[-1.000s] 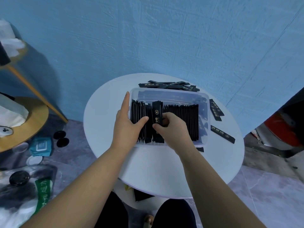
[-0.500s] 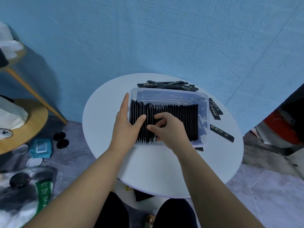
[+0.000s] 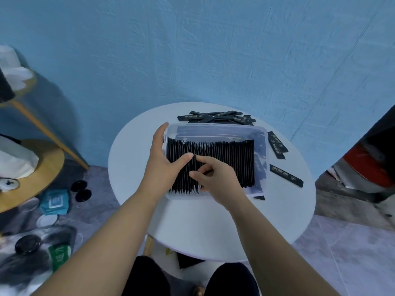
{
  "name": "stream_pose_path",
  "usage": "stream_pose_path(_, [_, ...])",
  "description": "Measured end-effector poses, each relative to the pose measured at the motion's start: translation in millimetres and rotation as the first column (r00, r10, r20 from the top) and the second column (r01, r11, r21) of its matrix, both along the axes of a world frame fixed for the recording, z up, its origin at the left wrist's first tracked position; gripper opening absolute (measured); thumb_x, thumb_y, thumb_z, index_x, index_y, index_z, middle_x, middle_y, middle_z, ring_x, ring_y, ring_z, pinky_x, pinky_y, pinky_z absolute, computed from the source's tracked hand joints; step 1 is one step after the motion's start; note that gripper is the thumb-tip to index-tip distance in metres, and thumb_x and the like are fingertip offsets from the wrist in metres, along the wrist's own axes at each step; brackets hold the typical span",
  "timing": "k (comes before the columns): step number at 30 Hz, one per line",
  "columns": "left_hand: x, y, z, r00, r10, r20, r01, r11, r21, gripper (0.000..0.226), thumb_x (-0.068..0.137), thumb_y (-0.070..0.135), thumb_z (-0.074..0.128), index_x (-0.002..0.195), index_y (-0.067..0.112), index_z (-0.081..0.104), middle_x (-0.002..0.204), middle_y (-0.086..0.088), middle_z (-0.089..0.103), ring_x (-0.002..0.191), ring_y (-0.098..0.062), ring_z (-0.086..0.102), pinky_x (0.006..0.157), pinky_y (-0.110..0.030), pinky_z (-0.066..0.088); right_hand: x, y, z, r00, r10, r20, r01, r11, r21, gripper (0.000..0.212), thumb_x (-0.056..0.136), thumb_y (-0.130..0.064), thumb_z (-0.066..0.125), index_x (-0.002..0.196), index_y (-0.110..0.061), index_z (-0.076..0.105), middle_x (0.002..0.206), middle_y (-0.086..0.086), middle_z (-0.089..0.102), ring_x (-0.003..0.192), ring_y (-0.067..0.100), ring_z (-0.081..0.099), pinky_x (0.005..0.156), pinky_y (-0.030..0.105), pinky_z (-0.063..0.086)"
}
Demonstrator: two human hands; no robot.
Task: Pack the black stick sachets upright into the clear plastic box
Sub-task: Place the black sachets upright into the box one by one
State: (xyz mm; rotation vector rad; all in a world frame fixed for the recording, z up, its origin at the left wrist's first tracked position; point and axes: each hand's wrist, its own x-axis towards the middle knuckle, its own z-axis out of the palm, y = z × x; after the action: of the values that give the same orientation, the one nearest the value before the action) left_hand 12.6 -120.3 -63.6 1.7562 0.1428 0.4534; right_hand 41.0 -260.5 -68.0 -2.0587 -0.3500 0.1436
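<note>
The clear plastic box (image 3: 215,126) sits on the round white table (image 3: 192,227). A dense row of black stick sachets (image 3: 230,161) stands upright in it. My left hand (image 3: 163,165) lies against the box's left end, with straight fingers along the outside wall and the thumb on the sachet tops. My right hand (image 3: 215,178) rests on the row beside it, forefinger and thumb pressing on the sachet tops and holding nothing. Loose sachets lie flat in a pile behind the box (image 3: 215,117). Two more loose sachets (image 3: 276,145) and a single sachet (image 3: 286,175) lie at its right.
A round wooden side table (image 3: 42,167) with white items stands at the left. On the floor below it are a blue pack (image 3: 55,201) and black lids (image 3: 81,190). A red and white object (image 3: 367,167) sits at the right. The blue wall rises behind the table.
A second ago my right hand pinched a sachet above the row. That sachet now stands in the row, and the fingers press on the tops. The left hand stayed put.
</note>
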Motion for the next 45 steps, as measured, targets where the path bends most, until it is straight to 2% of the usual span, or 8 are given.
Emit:
stream_pose_path(5, [0.0,-4.5,-1.8,0.998,0.067,0.003,-0.067,0.997,0.038,0.084,0.083,0.016,0.072,0.145,0.036,0.02,0.137,0.028,0.026,0.119,0.018,0.02,0.103,-0.011,0.022,-2.9,-3.8,1.8,0.996,-0.073,0.048,0.076,0.995,-0.071,0.017,0.079,-0.031,0.073,0.094,-0.027,0.064,0.08,-0.007,0.065,0.072,0.012,0.065,0.073,0.031,0.056])
stream_pose_path(12, [0.0,-3.1,-3.5,0.998,0.06,0.023,-0.062,0.995,0.082,0.092,0.082,0.02,0.073,0.147,0.043,0.013,0.135,0.032,0.024,0.122,0.018,0.019,0.105,-0.015,0.021,-6.4,-8.5,5.1,1.0,-0.022,0.015,0.025,0.976,-0.218,0.038,0.08,-0.039,0.07,0.115,-0.026,0.064,0.092,-0.01,0.067,0.086,0.007,0.063,0.084,0.031,0.053])
stream_pose_path(27, [2.0,-4.1,-2.6,0.992,0.123,0.01,-0.123,0.979,0.163,0.091,0.075,0.025,0.079,0.144,0.04,0.021,0.142,0.018,0.039,0.127,-0.011,0.042,0.105,-0.03,0.037,-8.3,-8.2,2.5,0.998,-0.061,0.002,0.06,0.991,-0.121,0.028,0.076,-0.032,0.076,0.1,-0.02,0.071,0.086,-0.007,0.069,0.082,0.006,0.065,0.083,0.034,0.055])
stream_pose_path(33, [3.4,-3.4,-3.7,0.991,0.13,0.021,-0.132,0.979,0.153,0.091,0.075,0.024,0.079,0.144,0.039,0.022,0.136,0.026,0.033,0.126,-0.003,0.037,0.101,-0.02,0.031,-15.6,-15.8,7.5,0.996,0.021,0.087,-0.004,0.981,-0.193,0.032,0.082,-0.032,0.07,0.112,-0.021,0.066,0.097,-0.009,0.069,0.086,0.001,0.062,0.085,0.024,0.052])
stream_pose_path(37, [5.5,-0.5,-7.4,0.993,0.115,0.034,-0.118,0.984,0.135,0.092,0.074,0.023,0.08,0.144,0.039,0.023,0.122,0.043,0.022,0.121,0.006,0.032,0.102,-0.018,0.027,-24.4,-47.3,15.3,0.93,-0.209,0.301,0.178,0.976,0.127,0.013,0.086,-0.017,0.066,0.098,-0.021,0.07,0.084,-0.016,0.066,0.077,-0.003,0.061,0.069,0.008,0.046])
stream_pose_path(40, [7.1,2.2,-7.5,0.994,0.105,0.033,-0.108,0.985,0.133,0.092,0.073,0.022,0.08,0.144,0.04,0.023,0.126,0.04,0.024,0.129,0.0,0.033,0.109,-0.027,0.03,-19.6,-86.1,14.2,0.78,-0.532,0.33,0.427,0.838,0.341,0.016,0.089,-0.014,0.061,0.089,-0.03,0.064,0.086,-0.01,0.067,0.073,0.002,0.059,0.064,0.01,0.045])
stream_pose_path(42, [7.5,3.8,-7.0,0.994,0.105,0.035,-0.109,0.984,0.143,0.092,0.073,0.022,0.08,0.144,0.039,0.024,0.132,0.035,0.024,0.135,-0.005,0.032,0.112,-0.032,0.029,2.1,-117.5,1.8,0.716,-0.611,0.336,0.589,0.788,0.177,0.015,0.092,-0.018,0.056,0.101,-0.028,0.063,0.105,-0.003,0.066,0.09,0.009,0.058,0.079,0.018,0.048])
stream_pose_path(45, [7.1,7.7,-8.1,0.993,0.115,0.033,-0.118,0.984,0.135,0.093,0.073,0.023,0.08,0.144,0.039,0.023,0.141,0.028,0.026,0.136,-0.007,0.031,0.114,-0.037,0.029,48.6,-161.8,-25.6,0.853,-0.467,0.232,0.522,0.764,-0.379,0.043,0.095,-0.03,0.049,0.135,-0.013,0.046,0.141,0.009,0.044,0.13,0.027,0.037,0.11,0.039,0.03])
